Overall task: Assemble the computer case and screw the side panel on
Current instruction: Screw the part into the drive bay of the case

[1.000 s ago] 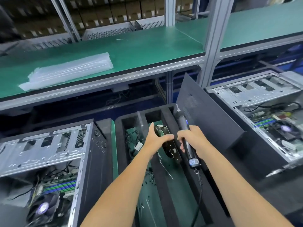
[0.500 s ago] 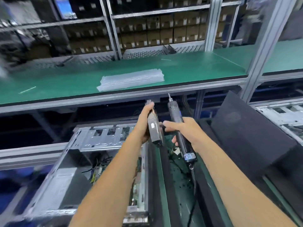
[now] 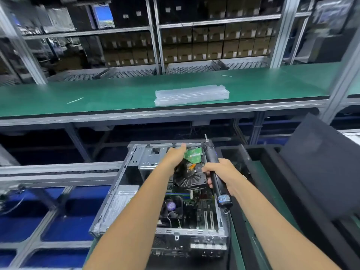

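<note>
Our left hand (image 3: 176, 157) grips the hard drive (image 3: 191, 170) over the open computer case (image 3: 124, 193); our right hand (image 3: 224, 173) is wrapped round the electric screwdriver (image 3: 215, 175). We judge assembly unfinished: the side panel (image 3: 321, 162) leans apart, unscrewed. No label is legible.

A computer assembly line in a factory. Long green-topped workbench (image 3: 116, 94) on aluminium framing, roller conveyor rails (image 3: 58, 170) below, metal racking (image 3: 153, 32) behind stacked with rows of labelled brown cartons (image 3: 214, 49). Open desktop computer case (image 3: 120, 191) on the line with motherboard exposed, black foam tray (image 3: 259, 152) beside it, electric screwdriver (image 3: 216, 176) in use.
</note>
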The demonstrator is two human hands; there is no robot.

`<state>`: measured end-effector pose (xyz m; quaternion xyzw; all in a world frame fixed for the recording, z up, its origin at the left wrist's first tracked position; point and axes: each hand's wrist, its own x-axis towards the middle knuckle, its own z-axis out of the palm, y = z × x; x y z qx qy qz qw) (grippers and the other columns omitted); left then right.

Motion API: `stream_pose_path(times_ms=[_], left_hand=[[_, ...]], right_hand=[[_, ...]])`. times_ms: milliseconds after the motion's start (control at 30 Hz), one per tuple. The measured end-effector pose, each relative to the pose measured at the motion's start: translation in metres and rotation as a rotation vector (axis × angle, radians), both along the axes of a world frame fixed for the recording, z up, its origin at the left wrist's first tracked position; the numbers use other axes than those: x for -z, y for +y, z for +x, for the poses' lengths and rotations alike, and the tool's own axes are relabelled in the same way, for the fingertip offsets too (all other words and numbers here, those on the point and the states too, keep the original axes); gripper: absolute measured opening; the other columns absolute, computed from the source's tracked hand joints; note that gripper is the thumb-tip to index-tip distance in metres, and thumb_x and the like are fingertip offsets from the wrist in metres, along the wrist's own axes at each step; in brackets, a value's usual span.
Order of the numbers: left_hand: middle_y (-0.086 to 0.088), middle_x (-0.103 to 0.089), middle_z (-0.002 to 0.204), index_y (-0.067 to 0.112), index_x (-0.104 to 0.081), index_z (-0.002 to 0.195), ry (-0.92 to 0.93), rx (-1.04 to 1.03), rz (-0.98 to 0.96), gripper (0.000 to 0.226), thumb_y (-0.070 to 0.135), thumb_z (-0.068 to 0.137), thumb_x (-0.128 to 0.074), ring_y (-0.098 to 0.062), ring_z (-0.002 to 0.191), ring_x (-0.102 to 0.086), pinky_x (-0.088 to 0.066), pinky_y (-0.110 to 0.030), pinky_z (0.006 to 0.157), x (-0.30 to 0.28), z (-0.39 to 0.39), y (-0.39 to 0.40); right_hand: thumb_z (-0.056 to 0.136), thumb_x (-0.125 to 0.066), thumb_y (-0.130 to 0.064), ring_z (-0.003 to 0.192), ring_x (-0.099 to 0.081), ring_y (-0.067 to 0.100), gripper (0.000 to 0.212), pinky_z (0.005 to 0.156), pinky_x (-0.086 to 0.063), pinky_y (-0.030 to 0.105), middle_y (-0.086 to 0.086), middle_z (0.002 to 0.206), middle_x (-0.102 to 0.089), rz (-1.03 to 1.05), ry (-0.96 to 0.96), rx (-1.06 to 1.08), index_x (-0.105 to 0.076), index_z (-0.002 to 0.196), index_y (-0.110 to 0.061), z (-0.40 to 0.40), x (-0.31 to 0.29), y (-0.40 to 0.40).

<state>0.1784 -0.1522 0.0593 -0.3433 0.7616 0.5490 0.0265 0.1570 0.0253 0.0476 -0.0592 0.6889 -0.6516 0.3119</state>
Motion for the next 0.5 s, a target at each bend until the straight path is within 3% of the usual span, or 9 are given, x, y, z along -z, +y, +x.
stream_pose_path(times_ms=[167, 233, 333, 400, 433, 500], left_hand=[[-0.003, -0.033, 0.150, 0.021, -0.037, 0.143, -0.025, 0.160, -0.011, 0.085, 0.075, 0.078, -0.049, -0.026, 0.131, -0.037, -0.034, -0.042, 0.103, 0.005, 0.021, -0.035], [0.002, -0.043, 0.142, 0.025, -0.050, 0.131, 0.013, 0.279, -0.042, 0.072, 0.072, 0.078, -0.053, -0.021, 0.125, -0.042, -0.034, -0.038, 0.099, 0.005, 0.026, -0.043], [0.010, -0.060, 0.118, 0.038, -0.067, 0.097, 0.079, 0.480, -0.089, 0.039, 0.069, 0.075, -0.059, -0.015, 0.114, -0.052, -0.039, -0.033, 0.096, -0.002, 0.029, -0.045], [0.016, -0.063, 0.098, 0.038, -0.068, 0.076, 0.041, 0.613, -0.126, 0.025, 0.062, 0.078, -0.063, -0.006, 0.100, -0.056, -0.037, -0.030, 0.085, -0.008, 0.028, -0.043], [0.017, -0.061, 0.082, 0.032, -0.063, 0.066, 0.025, 0.652, -0.121, 0.027, 0.054, 0.082, -0.064, 0.000, 0.082, -0.056, -0.035, -0.030, 0.076, -0.009, 0.027, -0.044], [0.010, -0.041, 0.058, 0.022, -0.043, 0.055, 0.043, 0.662, -0.061, 0.040, 0.037, 0.087, -0.063, -0.005, 0.052, -0.040, -0.026, -0.031, 0.064, -0.008, 0.025, -0.050]], right_hand=[[0.070, -0.070, -0.006, 0.044, -0.052, 0.020, 0.019, 0.045, -0.047, 0.029, 0.007, 0.055, -0.054, 0.034, -0.023, -0.143, -0.052, 0.075, -0.007, 0.004, 0.005, 0.004], [0.062, -0.071, -0.012, 0.046, -0.052, 0.021, 0.028, 0.046, -0.048, 0.029, 0.008, 0.056, -0.054, 0.078, -0.018, -0.241, -0.050, 0.078, -0.007, 0.007, 0.003, 0.005], [0.062, -0.070, -0.010, 0.046, -0.053, 0.019, 0.035, 0.046, -0.048, 0.028, 0.005, 0.057, -0.056, 0.074, -0.030, -0.331, -0.046, 0.087, -0.006, 0.009, 0.002, 0.001], [0.066, -0.068, -0.006, 0.045, -0.054, 0.017, 0.034, 0.044, -0.048, 0.027, 0.003, 0.058, -0.057, 0.062, -0.052, -0.358, -0.045, 0.091, -0.006, 0.010, 0.001, -0.001], [0.069, -0.068, -0.005, 0.045, -0.054, 0.016, 0.031, 0.043, -0.048, 0.026, 0.004, 0.059, -0.058, 0.051, -0.069, -0.367, -0.045, 0.091, -0.006, 0.011, 0.001, -0.001], [0.072, -0.073, -0.010, 0.045, -0.054, 0.016, 0.028, 0.042, -0.048, 0.026, 0.005, 0.063, -0.060, 0.007, -0.113, -0.376, -0.051, 0.089, -0.006, 0.010, 0.002, 0.002]])
